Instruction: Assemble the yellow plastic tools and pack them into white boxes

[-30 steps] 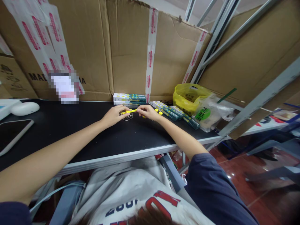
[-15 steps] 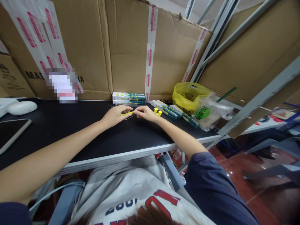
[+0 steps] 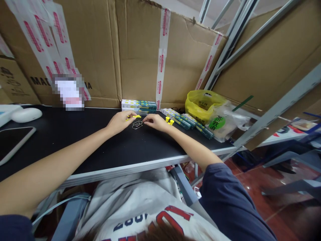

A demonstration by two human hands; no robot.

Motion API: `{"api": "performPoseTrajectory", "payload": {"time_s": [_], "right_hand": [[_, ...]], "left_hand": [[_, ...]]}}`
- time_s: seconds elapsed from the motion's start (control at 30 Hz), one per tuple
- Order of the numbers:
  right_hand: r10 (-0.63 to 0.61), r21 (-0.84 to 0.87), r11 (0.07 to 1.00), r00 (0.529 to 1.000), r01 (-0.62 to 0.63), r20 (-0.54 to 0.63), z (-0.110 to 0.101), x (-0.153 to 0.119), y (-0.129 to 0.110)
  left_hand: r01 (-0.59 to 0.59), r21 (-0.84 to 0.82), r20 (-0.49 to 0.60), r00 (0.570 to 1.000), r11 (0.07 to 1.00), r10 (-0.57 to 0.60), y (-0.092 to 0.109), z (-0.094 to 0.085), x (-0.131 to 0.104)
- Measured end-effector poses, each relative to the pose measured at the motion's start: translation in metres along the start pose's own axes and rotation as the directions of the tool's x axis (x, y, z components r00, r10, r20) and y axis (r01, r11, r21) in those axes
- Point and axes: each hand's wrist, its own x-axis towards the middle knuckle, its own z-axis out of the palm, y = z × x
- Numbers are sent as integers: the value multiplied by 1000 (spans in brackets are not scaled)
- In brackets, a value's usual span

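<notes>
My left hand pinches a thin yellow plastic piece over the black tabletop. To its right, my right hand has its fingers drawn together, pointing left; anything between the fingertips is too small to make out. Metal wire clips lie on the tabletop between the two hands. Small yellow parts stand just right of my right hand, beside its wrist.
Stacked printed boxes stand behind my hands, and more long boxes lie to the right. Beyond them are a yellow bag and a clear bag. A tablet-like device and a white rounded object sit at left.
My hands have moved apart. The yellow piece now sits at my left fingertips alone, away from my right hand, and the wire clips between the hands show more fully.
</notes>
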Motion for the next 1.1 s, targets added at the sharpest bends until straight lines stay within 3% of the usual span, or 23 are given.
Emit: {"api": "performPoseTrajectory", "payload": {"time_s": [0.17, 0.3, 0.53, 0.73, 1.1], "right_hand": [[-66, -375, 917, 978, 137, 196, 7, 21, -11], [-59, -419, 889, 955, 183, 292, 12, 43, -21], [83, -415, 902, 893, 121, 442, 3, 60, -38], [126, -441, 891, 873, 109, 470, -1, 60, -44], [76, -349, 934, 906, 82, 416, -1, 59, -28]], "left_hand": [[-5, 94, 5, 1000, 996, 5, -10, 0, -1], [-19, 106, 7, 1000, 994, 18, -12, 1, -1], [33, 103, -38, 999, 994, -30, -14, -1, 1], [21, 119, -11, 1000, 993, -20, -12, -1, 0], [15, 121, -14, 1000, 992, -13, -11, -1, 0]]}}
